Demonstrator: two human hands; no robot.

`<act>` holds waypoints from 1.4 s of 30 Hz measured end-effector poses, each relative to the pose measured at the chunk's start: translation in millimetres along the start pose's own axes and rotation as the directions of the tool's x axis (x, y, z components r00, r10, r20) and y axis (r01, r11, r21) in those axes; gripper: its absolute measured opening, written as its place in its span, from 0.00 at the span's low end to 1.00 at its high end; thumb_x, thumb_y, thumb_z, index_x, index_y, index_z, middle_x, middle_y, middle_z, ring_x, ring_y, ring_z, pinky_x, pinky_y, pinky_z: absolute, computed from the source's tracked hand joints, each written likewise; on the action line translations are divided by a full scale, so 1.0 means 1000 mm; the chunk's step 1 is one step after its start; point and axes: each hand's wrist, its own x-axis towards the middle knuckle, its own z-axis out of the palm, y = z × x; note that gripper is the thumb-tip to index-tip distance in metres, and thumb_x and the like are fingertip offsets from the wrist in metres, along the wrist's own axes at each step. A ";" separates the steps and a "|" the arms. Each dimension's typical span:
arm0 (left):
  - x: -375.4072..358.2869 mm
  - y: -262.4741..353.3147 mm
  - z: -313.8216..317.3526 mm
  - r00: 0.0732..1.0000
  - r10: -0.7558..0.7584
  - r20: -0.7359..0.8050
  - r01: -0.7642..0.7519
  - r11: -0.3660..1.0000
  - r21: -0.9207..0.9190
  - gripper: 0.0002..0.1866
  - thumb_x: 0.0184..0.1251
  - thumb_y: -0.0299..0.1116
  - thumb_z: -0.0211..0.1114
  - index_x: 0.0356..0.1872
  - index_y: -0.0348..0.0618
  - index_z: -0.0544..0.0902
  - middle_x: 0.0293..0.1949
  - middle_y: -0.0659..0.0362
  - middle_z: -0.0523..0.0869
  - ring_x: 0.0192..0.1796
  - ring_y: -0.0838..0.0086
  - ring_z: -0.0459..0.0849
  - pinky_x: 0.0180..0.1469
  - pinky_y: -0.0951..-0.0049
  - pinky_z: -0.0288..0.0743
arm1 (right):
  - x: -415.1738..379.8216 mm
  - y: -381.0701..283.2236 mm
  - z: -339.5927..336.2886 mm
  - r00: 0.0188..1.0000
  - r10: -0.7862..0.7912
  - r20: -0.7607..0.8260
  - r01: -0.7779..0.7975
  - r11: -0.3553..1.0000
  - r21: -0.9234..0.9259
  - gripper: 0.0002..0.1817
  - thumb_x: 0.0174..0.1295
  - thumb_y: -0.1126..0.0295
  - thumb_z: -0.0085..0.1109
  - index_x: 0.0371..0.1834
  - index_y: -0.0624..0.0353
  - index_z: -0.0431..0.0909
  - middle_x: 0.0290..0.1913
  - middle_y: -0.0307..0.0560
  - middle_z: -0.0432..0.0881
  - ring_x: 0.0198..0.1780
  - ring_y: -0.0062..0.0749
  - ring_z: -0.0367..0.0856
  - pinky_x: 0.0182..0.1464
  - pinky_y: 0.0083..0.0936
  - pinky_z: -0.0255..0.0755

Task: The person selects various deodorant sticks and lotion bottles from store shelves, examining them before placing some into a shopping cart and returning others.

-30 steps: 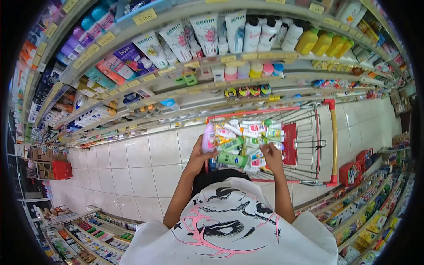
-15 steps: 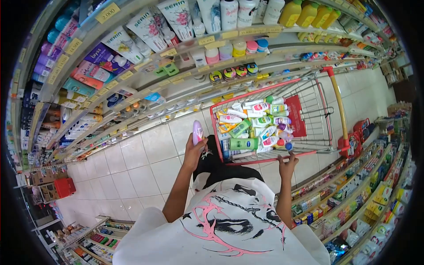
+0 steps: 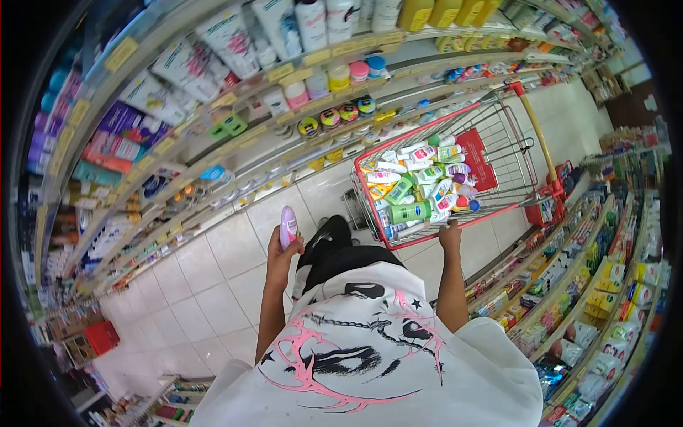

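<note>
My left hand (image 3: 282,250) is closed round a purple lotion bottle (image 3: 288,225), held upright above the floor tiles to the left of the cart. On the near side of the shopping cart (image 3: 478,218), my right hand (image 3: 449,238) has its fingers curled over the red top rail. Inside the cart lies a pile of bottles, among them a green bottle (image 3: 410,211) near the front corner and a white bottle (image 3: 445,201) beside it. The cart's yellow handle (image 3: 538,135) is at the far right, away from both hands.
A long shelf (image 3: 284,75) of tubes, jars and bottles runs along the far side. Another shelf (image 3: 569,285) of small boxed goods stands close on the right. A red basket (image 3: 102,337) sits at the far left. White floor tiles (image 3: 213,285) lie between.
My left hand has moved left and down with the purple bottle. My right hand has gone from spread fingers beside the rail to holding it. The view has shifted, and the cart appears slightly turned.
</note>
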 end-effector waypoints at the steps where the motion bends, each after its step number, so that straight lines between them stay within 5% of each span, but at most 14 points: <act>1: 0.008 0.001 0.003 0.999 -0.017 0.029 0.016 1.000 0.014 0.13 0.61 0.25 0.65 0.45 0.40 0.73 0.32 0.62 0.77 0.30 0.79 0.76 0.35 0.77 0.71 | -0.002 -0.012 -0.009 0.997 0.032 -0.065 -0.038 0.995 -0.093 0.27 0.54 0.67 0.59 0.58 0.61 0.65 0.50 0.76 0.72 0.45 0.60 0.80 0.52 0.46 0.74; 2: 0.019 0.003 0.005 0.998 -0.035 0.056 0.034 0.999 0.026 0.13 0.61 0.25 0.65 0.46 0.40 0.74 0.32 0.62 0.77 0.30 0.79 0.76 0.35 0.77 0.71 | 0.004 -0.015 -0.012 0.994 0.112 0.007 -0.112 0.994 0.015 0.34 0.50 0.68 0.63 0.61 0.60 0.60 0.56 0.79 0.63 0.53 0.70 0.72 0.58 0.47 0.69; 8: 0.080 0.047 0.041 0.963 0.040 0.266 -0.087 0.982 0.167 0.21 0.61 0.28 0.68 0.53 0.38 0.73 0.36 0.63 0.79 0.36 0.80 0.78 0.41 0.77 0.74 | 0.071 0.066 0.009 0.993 -0.116 -0.011 0.116 0.993 0.020 0.36 0.52 0.68 0.58 0.66 0.55 0.56 0.61 0.77 0.65 0.56 0.71 0.73 0.60 0.49 0.69; 10: 0.099 0.069 0.048 0.934 0.112 0.340 -0.195 0.956 0.220 0.23 0.59 0.28 0.71 0.55 0.38 0.73 0.39 0.64 0.79 0.42 0.81 0.77 0.46 0.78 0.73 | 0.099 0.096 0.025 0.987 0.050 0.152 -0.012 0.970 -0.242 0.42 0.54 0.59 0.60 0.72 0.45 0.50 0.68 0.69 0.61 0.68 0.67 0.61 0.64 0.51 0.66; 12: 0.114 0.081 0.052 0.921 0.116 0.372 -0.244 0.917 0.316 0.30 0.59 0.33 0.73 0.61 0.37 0.70 0.51 0.59 0.77 0.53 0.74 0.75 0.58 0.72 0.69 | 0.013 -0.073 -0.061 0.979 0.194 0.054 -0.172 0.944 -0.280 0.51 0.50 0.48 0.67 0.74 0.43 0.45 0.75 0.66 0.45 0.74 0.68 0.48 0.65 0.59 0.61; 13: 0.123 0.077 0.053 0.914 0.128 0.384 -0.256 0.917 0.305 0.34 0.59 0.35 0.72 0.64 0.37 0.66 0.58 0.56 0.73 0.60 0.72 0.71 0.64 0.72 0.64 | 0.024 -0.060 -0.035 0.985 0.122 -0.123 -0.140 0.979 -0.149 0.53 0.50 0.51 0.70 0.75 0.48 0.44 0.73 0.65 0.50 0.73 0.66 0.50 0.65 0.56 0.62; 15: 0.133 0.087 0.061 0.862 0.122 0.492 -0.267 0.935 0.235 0.37 0.62 0.35 0.70 0.68 0.37 0.62 0.61 0.55 0.72 0.63 0.72 0.69 0.67 0.73 0.60 | 0.018 -0.113 -0.027 0.930 -0.352 -0.105 0.363 0.925 0.117 0.47 0.57 0.61 0.67 0.73 0.60 0.46 0.68 0.63 0.62 0.66 0.54 0.67 0.59 0.44 0.68; 17: 0.129 0.107 0.075 0.833 0.098 0.544 -0.245 0.948 0.204 0.32 0.62 0.35 0.70 0.64 0.38 0.67 0.58 0.57 0.73 0.61 0.75 0.69 0.65 0.75 0.61 | -0.044 -0.248 -0.084 0.817 -0.543 0.194 0.309 0.696 0.648 0.37 0.64 0.67 0.61 0.72 0.60 0.52 0.64 0.58 0.68 0.59 0.39 0.75 0.56 0.32 0.70; 19: 0.130 0.125 0.088 0.727 0.191 0.660 -0.416 0.886 0.202 0.30 0.63 0.36 0.70 0.63 0.40 0.68 0.57 0.57 0.74 0.59 0.76 0.72 0.61 0.74 0.64 | -0.091 -0.335 -0.121 0.640 -0.735 0.226 0.047 0.331 0.943 0.31 0.66 0.72 0.58 0.71 0.60 0.56 0.60 0.53 0.73 0.54 0.27 0.77 0.51 0.20 0.70; 21: 0.124 0.147 0.098 0.699 0.222 0.680 -0.453 0.873 0.180 0.31 0.63 0.36 0.69 0.64 0.40 0.68 0.55 0.57 0.75 0.57 0.74 0.73 0.61 0.72 0.65 | -0.086 -0.376 -0.120 0.540 -0.839 0.070 0.277 0.255 0.926 0.31 0.64 0.74 0.60 0.70 0.59 0.59 0.54 0.49 0.77 0.49 0.25 0.78 0.48 0.18 0.71; 23: 0.129 0.163 0.103 0.712 0.309 0.631 -0.509 0.845 0.161 0.32 0.63 0.33 0.69 0.66 0.40 0.66 0.57 0.56 0.74 0.59 0.74 0.73 0.61 0.72 0.65 | -0.070 -0.395 -0.125 0.578 -0.807 0.123 0.391 0.406 0.826 0.29 0.60 0.77 0.63 0.65 0.58 0.64 0.47 0.46 0.81 0.45 0.26 0.80 0.46 0.19 0.73; 28: 0.116 0.214 0.101 0.663 0.530 0.529 -0.582 0.809 -0.081 0.34 0.65 0.27 0.65 0.70 0.41 0.61 0.57 0.55 0.75 0.57 0.74 0.76 0.58 0.71 0.71 | -0.080 -0.499 -0.255 0.494 -0.843 -0.211 0.428 0.024 0.904 0.21 0.52 0.82 0.67 0.49 0.62 0.70 0.42 0.45 0.82 0.44 0.26 0.82 0.49 0.23 0.76; 32: 0.116 0.209 0.081 0.750 0.478 0.457 -0.586 0.801 0.125 0.29 0.67 0.27 0.64 0.68 0.44 0.65 0.55 0.57 0.79 0.55 0.74 0.77 0.55 0.73 0.72 | -0.100 -0.593 -0.353 0.253 -0.803 -0.539 0.660 -0.264 0.703 0.18 0.54 0.80 0.67 0.46 0.64 0.72 0.41 0.45 0.82 0.41 0.24 0.82 0.44 0.21 0.77; 42: 0.087 0.154 0.037 0.918 0.367 0.152 -0.391 0.903 0.179 0.21 0.71 0.30 0.60 0.63 0.41 0.71 0.50 0.59 0.83 0.49 0.78 0.79 0.54 0.75 0.72 | -0.123 -0.712 -0.410 -0.103 -0.744 -0.660 0.707 -0.522 0.477 0.20 0.54 0.66 0.73 0.44 0.64 0.75 0.32 0.43 0.83 0.32 0.18 0.81 0.34 0.16 0.74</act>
